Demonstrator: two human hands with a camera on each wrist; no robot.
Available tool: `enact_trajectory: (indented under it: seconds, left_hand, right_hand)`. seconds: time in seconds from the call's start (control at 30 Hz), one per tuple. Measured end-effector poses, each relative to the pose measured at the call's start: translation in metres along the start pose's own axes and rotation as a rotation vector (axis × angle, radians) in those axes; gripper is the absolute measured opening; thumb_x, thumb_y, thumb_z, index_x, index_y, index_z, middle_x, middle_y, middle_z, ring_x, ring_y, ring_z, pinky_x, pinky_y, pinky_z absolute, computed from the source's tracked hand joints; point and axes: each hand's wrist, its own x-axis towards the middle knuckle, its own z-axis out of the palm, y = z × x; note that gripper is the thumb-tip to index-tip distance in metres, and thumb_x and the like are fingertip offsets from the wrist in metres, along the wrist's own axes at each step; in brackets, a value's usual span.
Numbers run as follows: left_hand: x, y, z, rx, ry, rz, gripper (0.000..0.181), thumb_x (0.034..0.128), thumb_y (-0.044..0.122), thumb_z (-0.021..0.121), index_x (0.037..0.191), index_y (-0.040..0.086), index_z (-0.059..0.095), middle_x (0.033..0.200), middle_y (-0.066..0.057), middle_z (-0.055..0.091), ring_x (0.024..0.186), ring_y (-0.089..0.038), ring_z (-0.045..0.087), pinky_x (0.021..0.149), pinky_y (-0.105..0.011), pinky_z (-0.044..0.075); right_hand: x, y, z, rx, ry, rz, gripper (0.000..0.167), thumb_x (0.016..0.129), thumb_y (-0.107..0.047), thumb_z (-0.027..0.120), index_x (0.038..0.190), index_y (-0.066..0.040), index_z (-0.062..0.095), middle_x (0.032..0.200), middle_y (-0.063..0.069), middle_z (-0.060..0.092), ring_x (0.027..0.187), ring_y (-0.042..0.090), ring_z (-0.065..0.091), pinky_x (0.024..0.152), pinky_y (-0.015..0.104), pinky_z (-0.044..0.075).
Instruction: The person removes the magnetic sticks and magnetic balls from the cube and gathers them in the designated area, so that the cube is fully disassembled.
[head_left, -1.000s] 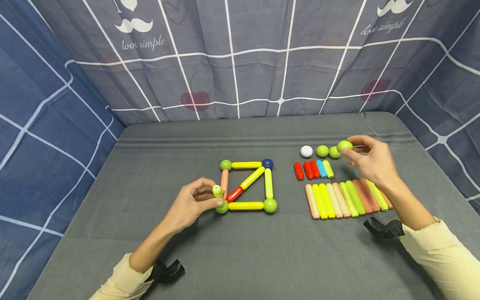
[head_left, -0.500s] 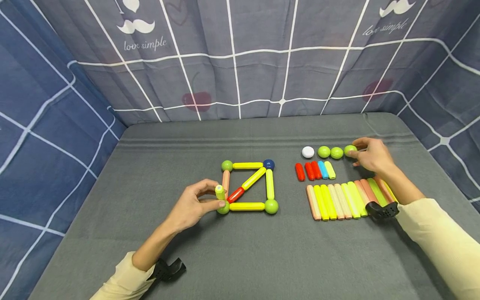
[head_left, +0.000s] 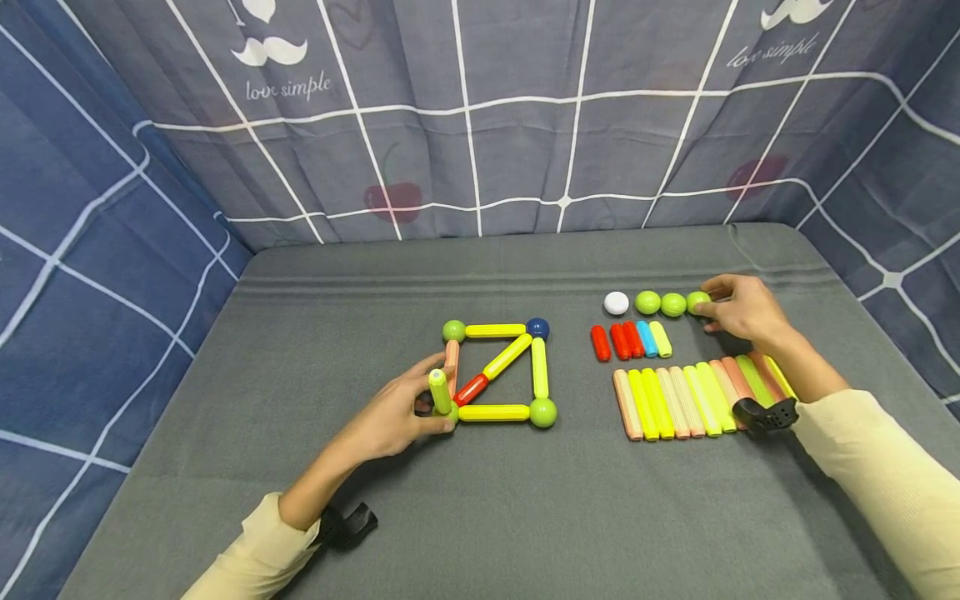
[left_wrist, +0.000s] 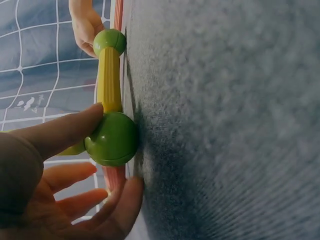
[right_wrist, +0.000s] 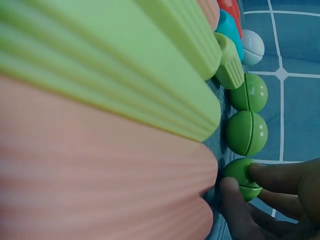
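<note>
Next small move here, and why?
Probably lift the glossy green plastic-looking ball toward the upright yellow-green plastic-looking rod. The right hand pinches that ball, the rod's top is bare, and the left hand curls around the glossy green corner ball beneath it.

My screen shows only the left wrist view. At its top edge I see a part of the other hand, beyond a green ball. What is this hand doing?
Observer: The right hand pinches another green ball between thumb and fingers.
Operator: I understand. Beyond the yellow rod, is there any diagonal piece?
Observer: Yes. A red rod and a second yellow rod lie end to end as one diagonal, ending at a dark blue ball.
Operator: Thank you. Does any ball have a colour other than green or blue?
Observer: One white ball, at the left end of the row with the pinched ball.
</note>
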Motion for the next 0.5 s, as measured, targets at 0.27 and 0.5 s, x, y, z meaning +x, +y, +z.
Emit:
enact_trajectory:
  seconds: [0.27, 0.5]
  left_hand:
    - [0.0048, -0.0048, -0.0054, -0.027, -0.084, 0.014, 0.084, 0.0820, 0.012, 0.082, 0.150, -0.002, 0.035, 0.155, -0.012, 0.035, 0.088, -0.014, 0.066, 0.077, -0.026, 0.054]
    - [0.0060, -0.0067, -0.0059, -0.042, -0.090, 0.024, 0.076, 0.0827, 0.013, 0.082, 0.146, -0.002, 0.043, 0.156, -0.012, 0.034, 0.091, -0.016, 0.065, 0.078, -0.027, 0.054]
  right_hand:
    - [0.0003, -0.0016, -0.0041, -0.001, -0.051, -0.004, 0.049, 0.099, -0.007, 0.059, 0.135, 0.020, 0.039, 0.127, 0.041, 0.040, 0.072, 0.022, 0.068, 0.065, 0.034, 0.058]
    - [-0.0012, 0.0008, -0.0044, 0.004, -0.068, -0.016, 0.049, 0.098, -0.007, 0.058, 0.136, 0.018, 0.040, 0.128, 0.041, 0.040, 0.080, 0.029, 0.066, 0.065, 0.034, 0.058]
